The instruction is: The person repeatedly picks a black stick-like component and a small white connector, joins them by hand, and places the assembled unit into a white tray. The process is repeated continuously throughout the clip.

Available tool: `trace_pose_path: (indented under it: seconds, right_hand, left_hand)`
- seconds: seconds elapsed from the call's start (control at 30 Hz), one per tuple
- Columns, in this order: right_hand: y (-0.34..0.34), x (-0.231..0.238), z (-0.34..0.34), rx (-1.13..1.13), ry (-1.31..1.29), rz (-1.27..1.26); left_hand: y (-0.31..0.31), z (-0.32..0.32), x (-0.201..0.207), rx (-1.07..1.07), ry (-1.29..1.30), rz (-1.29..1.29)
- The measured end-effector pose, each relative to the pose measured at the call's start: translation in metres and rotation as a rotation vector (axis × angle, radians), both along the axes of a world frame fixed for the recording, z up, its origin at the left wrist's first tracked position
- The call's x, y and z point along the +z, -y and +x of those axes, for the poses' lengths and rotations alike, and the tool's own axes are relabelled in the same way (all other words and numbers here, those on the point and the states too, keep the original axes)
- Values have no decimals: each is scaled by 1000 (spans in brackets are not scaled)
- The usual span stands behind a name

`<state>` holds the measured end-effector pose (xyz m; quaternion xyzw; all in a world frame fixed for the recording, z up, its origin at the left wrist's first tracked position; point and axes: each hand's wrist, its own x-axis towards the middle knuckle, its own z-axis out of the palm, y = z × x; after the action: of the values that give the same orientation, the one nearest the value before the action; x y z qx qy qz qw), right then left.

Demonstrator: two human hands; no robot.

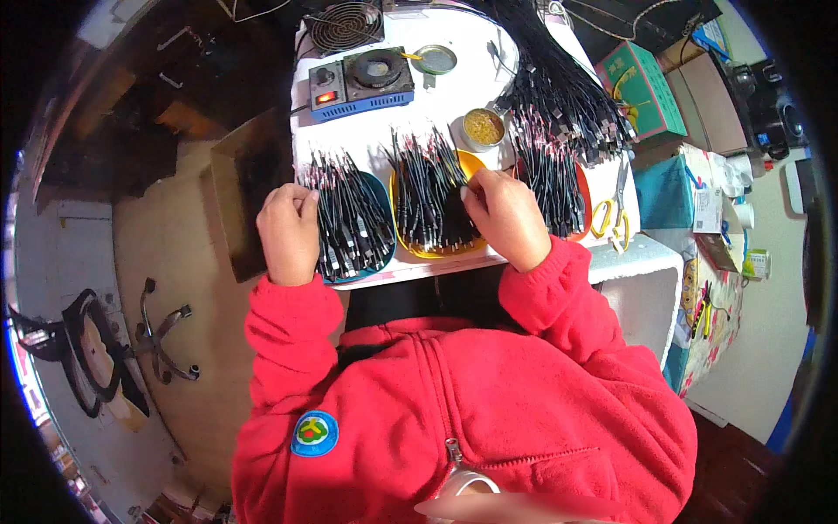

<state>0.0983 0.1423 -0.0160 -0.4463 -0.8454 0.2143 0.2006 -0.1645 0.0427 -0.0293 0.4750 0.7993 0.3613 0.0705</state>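
Item: black wire bundles, held in three trays on a white table. Left hand is curled at the edge of the wires in the teal tray; the grip cannot be told. Right hand is closed, fingertips pinching wires in the yellow tray. Risk, as judged: neighbouring wires may be snagged and dragged out, since the strands lie tangled and overhang the tray rims near the table edge

White bench is loaded w/ teal tray, yellow tray, orange tray, solder pot, fan, scissors.
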Motion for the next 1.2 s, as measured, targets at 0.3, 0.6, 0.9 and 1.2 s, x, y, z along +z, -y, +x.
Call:
trace_pose_path:
  seconds: [0.3,0.6,0.9,1.2]
  right_hand:
    - [-14,-18,-15,-100,151,40]
    - [-17,-18,-9,-93,-22,64]
    - [0,21,-8,-3,-288,423]
    - [92,62,3,109,-545,-100]
  left_hand:
    - [-1,2,0,2,91,-64]
    - [11,-9,0,49,524,-5]
    - [18,22,33,-116,831,400]
    - [62,102,83,-331,1131,350]
